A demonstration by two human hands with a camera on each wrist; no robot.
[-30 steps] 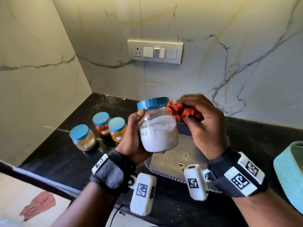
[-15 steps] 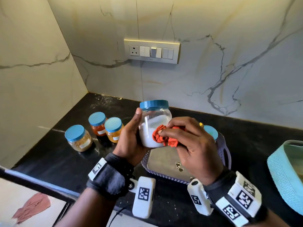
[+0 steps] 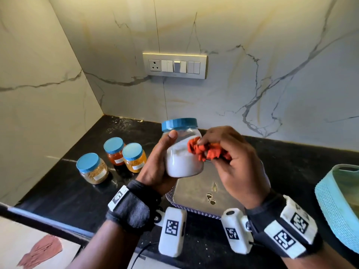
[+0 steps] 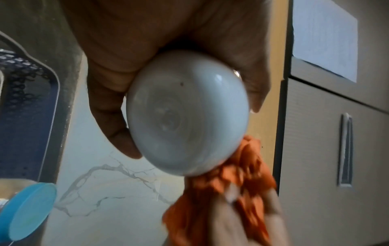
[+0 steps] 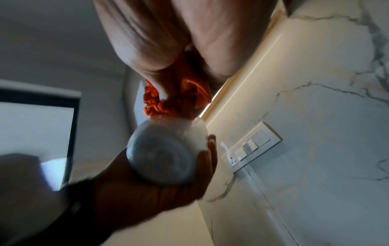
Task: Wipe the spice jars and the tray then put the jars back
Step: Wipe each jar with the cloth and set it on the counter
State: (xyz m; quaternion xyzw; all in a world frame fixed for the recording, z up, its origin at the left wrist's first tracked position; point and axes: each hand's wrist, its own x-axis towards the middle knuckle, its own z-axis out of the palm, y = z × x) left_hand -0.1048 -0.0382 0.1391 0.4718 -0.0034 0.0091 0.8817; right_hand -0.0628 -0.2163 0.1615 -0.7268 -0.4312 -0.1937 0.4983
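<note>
My left hand [image 3: 161, 162] grips a clear salt jar [image 3: 183, 156] with a blue lid, held upright above the counter; its round base [image 4: 187, 113] fills the left wrist view. A crumpled orange cloth [image 3: 207, 151] is bunched in my right hand [image 3: 231, 162] and pressed against the jar's right side, seen also in the right wrist view as the orange cloth [image 5: 174, 101] over the salt jar [image 5: 166, 153]. Below the hands lies a steel-bottomed tray [image 3: 196, 193] with a purple rim. Three blue-lidded spice jars stand left on the counter: brown [image 3: 93, 170], red [image 3: 115, 150], yellow [image 3: 135, 157].
The black counter [image 3: 64, 191] meets marble walls at the back and left. A switch panel [image 3: 174, 66] is on the back wall. A teal woven basket [image 3: 340, 206] sits at the right edge. Another blue jar lid [image 4: 29, 211] shows in the left wrist view.
The cloth went from the jar's lid down onto its lower front, and now sits higher on the right side of the jar. The jar stayed in my left hand.
</note>
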